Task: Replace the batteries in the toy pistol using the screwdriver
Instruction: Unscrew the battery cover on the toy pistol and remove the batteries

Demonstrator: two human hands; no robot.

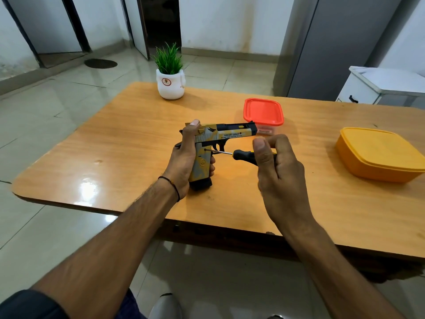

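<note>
Left hand (184, 162) grips pistol (220, 137); right hand (276, 166) pinches screwdriver (243, 154)

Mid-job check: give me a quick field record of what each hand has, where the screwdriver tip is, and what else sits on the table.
left hand: grips the toy pistol by its handle, barrel pointing right
right hand: holds the screwdriver by its black handle
screwdriver tip: at a screw spot on the pistol's handle
battery cover: still closed
table: potted plant, red-lidded box, yellow box, both boxes shut
</note>
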